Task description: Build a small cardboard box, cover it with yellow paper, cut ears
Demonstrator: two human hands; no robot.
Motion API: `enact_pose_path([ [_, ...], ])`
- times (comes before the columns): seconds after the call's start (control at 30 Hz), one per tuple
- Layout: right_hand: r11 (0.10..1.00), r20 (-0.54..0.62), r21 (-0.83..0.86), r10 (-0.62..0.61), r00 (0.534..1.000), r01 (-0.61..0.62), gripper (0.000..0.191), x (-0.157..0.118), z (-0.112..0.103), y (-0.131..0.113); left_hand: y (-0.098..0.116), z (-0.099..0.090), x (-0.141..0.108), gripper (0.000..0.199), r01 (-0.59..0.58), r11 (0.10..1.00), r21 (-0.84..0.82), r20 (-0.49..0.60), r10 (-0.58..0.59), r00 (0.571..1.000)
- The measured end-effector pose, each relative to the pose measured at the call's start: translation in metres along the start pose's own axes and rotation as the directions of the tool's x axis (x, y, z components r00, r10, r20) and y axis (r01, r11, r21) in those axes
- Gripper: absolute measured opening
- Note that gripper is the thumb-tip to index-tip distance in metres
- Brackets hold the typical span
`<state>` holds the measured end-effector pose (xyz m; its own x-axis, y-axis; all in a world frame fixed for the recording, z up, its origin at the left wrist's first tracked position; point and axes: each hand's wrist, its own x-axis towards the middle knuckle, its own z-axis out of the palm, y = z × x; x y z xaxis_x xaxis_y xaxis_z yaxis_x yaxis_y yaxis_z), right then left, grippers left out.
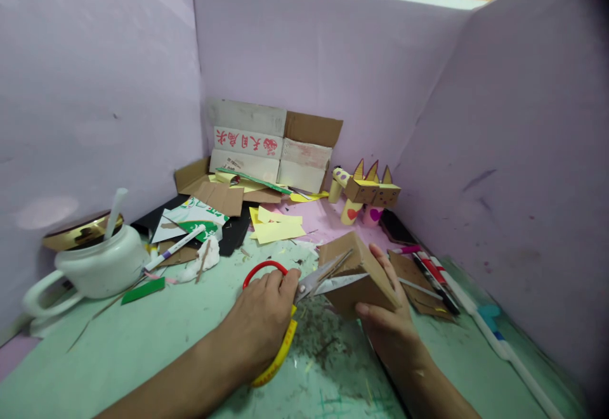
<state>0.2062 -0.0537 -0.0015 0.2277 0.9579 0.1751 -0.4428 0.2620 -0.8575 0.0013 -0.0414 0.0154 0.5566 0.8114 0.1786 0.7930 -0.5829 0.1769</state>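
My left hand (266, 317) is wrapped round the handles of a pair of scissors (278, 355), which have one red loop and one yellow one. The scissor blades are parted and reach to the left side of a small cardboard box (356, 273), one blade lying across its near face. My right hand (392, 327) grips that box from the right, with the thumb on the near face and fingers behind it. The box is tilted above the green table (190, 355), over a patch of dark scraps.
A white mug (98, 267) with a gold lid stands at the left. Paper and cardboard scraps (280, 225) lie behind the hands. A cardboard figure (373, 194) on paper tubes stands at the back right, near markers (435, 273) and a phone-like black object (397, 227). Purple panels surround the table.
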Motion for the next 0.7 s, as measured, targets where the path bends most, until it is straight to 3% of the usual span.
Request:
enact_pose_path([
  [0.2,1.000,0.004,0.004,-0.006,1.000,0.006,0.091,-0.0025,0.0029,-0.0008,0.0044,-0.0046,0.0005,0.052,-0.030,0.999,-0.024,0.038,0.031,0.999],
  [0.7,0.999,0.012,-0.027,-0.034,0.999,0.034,0.087,-0.0045,0.0025,0.0005,0.0012,0.0009,0.0003,0.048,-0.111,0.983,0.144,-0.045,0.119,0.992],
])
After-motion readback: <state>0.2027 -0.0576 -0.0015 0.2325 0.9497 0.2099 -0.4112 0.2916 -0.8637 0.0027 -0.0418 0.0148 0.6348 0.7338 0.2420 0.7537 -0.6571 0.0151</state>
